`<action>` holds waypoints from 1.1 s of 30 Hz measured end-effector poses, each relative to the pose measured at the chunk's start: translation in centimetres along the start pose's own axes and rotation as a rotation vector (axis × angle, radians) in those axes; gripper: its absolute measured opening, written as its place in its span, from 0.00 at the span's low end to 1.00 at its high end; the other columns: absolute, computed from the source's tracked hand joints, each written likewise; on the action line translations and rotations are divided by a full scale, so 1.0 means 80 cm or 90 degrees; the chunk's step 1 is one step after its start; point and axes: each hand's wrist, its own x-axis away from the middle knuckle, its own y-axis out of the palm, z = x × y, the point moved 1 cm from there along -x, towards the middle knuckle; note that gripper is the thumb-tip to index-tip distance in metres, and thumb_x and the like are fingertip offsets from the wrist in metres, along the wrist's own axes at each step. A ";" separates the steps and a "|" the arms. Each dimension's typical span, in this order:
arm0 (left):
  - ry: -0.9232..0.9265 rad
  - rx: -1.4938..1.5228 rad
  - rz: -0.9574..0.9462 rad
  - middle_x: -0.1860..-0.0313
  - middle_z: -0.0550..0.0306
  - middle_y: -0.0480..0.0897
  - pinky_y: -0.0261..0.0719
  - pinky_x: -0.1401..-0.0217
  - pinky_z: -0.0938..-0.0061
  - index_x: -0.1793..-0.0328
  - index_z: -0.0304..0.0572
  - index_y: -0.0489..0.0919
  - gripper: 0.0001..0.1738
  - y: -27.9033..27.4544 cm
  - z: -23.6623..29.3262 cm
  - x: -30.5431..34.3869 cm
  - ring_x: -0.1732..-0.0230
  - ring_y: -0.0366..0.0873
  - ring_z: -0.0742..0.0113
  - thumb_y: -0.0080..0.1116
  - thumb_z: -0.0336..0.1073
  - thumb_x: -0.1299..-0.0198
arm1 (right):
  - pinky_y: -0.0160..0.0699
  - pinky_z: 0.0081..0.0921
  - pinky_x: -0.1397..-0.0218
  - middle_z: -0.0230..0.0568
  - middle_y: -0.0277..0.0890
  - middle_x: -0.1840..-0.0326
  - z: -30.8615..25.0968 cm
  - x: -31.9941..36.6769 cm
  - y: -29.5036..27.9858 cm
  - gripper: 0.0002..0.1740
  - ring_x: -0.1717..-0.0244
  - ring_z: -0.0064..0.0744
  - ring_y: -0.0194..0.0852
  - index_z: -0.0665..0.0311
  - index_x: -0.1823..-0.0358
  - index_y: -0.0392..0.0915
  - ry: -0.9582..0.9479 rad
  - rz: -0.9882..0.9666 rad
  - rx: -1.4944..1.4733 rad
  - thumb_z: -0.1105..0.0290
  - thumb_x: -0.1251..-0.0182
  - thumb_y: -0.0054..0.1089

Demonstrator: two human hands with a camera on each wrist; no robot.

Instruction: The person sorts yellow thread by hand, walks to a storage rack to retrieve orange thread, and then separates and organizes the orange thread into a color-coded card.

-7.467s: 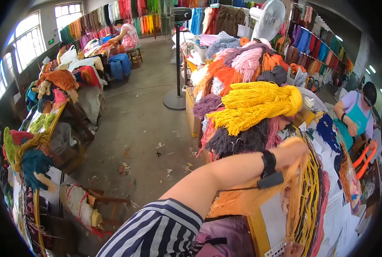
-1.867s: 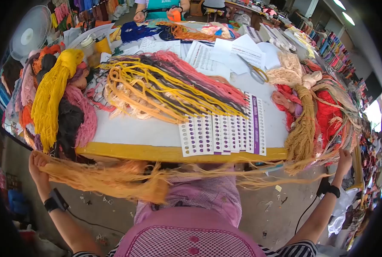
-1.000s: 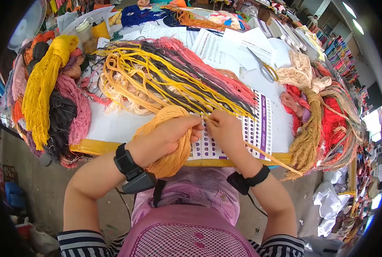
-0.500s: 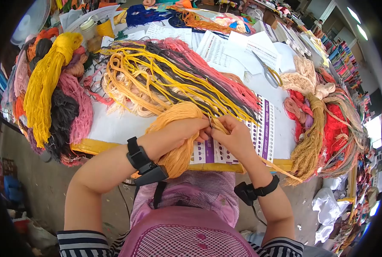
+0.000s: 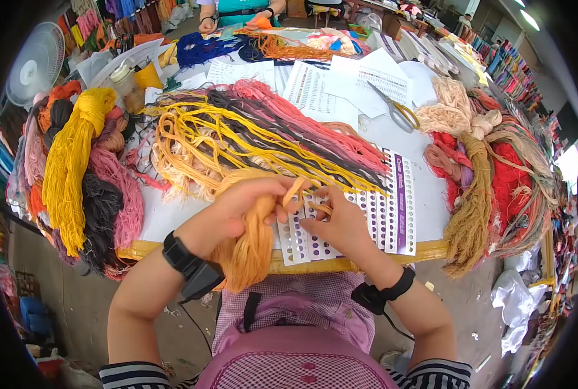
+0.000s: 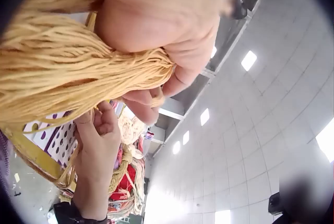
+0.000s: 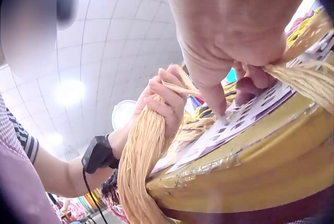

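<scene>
Over the table's front edge, my left hand [image 5: 227, 217] grips a thick skein of light orange thread [image 5: 247, 259]; its tail hangs down past the fingers. A short loop of the same thread stands out at these fingertips. Facing it, my right hand [image 5: 344, 227] has a thin orange strand [image 5: 321, 209] between its curled fingers. In the right wrist view this strand [image 7: 308, 80] comes out from under the right hand beside the table edge. Under both hands lie white and purple cards with rows of punched holes [image 5: 402, 207]. The left wrist view shows the skein [image 6: 78, 72] bunched in the left palm.
Long yellow, black and pink threads [image 5: 315, 123] lie across the table behind the cards. Heaped skeins, one bright yellow [image 5: 78, 175], stand at left; tan and red skeins [image 5: 473, 207] at right. Scissors [image 5: 399, 110] lie on papers. A person in a teal apron [image 5: 237, 10] sits opposite.
The view has turned from the skein pile to the table front. My hands, spread wide with the orange thread stretched between them, have come together over the cards, then moved slightly apart.
</scene>
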 end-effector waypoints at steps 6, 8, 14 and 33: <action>-0.081 -0.364 -0.001 0.78 0.66 0.75 0.67 0.74 0.85 0.53 0.42 0.79 0.14 0.019 -0.046 -0.039 0.75 0.70 0.82 0.61 0.42 0.40 | 0.78 0.35 0.64 0.47 0.79 0.68 -0.001 0.001 0.008 0.40 0.68 0.48 0.81 0.64 0.45 0.64 -0.026 0.043 0.031 0.59 0.59 0.75; -0.029 -0.439 -0.002 0.78 0.67 0.74 0.66 0.73 0.85 0.56 0.44 0.80 0.13 0.024 -0.014 -0.016 0.75 0.69 0.83 0.62 0.43 0.40 | 0.77 0.33 0.65 0.44 0.78 0.70 0.007 -0.003 0.007 0.37 0.70 0.43 0.80 0.63 0.46 0.65 -0.036 0.032 0.037 0.59 0.57 0.74; 0.082 -0.386 0.364 0.79 0.69 0.70 0.60 0.77 0.83 0.69 0.48 0.77 0.15 -0.058 0.045 0.108 0.78 0.64 0.81 0.62 0.49 0.39 | 0.77 0.37 0.64 0.46 0.79 0.69 0.009 -0.008 0.000 0.31 0.69 0.48 0.81 0.67 0.50 0.67 0.006 -0.003 0.011 0.60 0.55 0.67; 0.277 0.121 0.254 0.47 0.47 0.80 0.78 0.47 0.67 0.41 0.33 0.75 0.35 0.008 0.052 0.129 0.47 0.78 0.61 0.50 0.62 0.34 | 0.74 0.23 0.64 0.36 0.77 0.64 -0.048 0.034 0.004 0.20 0.68 0.25 0.75 0.66 0.49 0.73 -0.121 -0.081 -0.302 0.62 0.36 0.64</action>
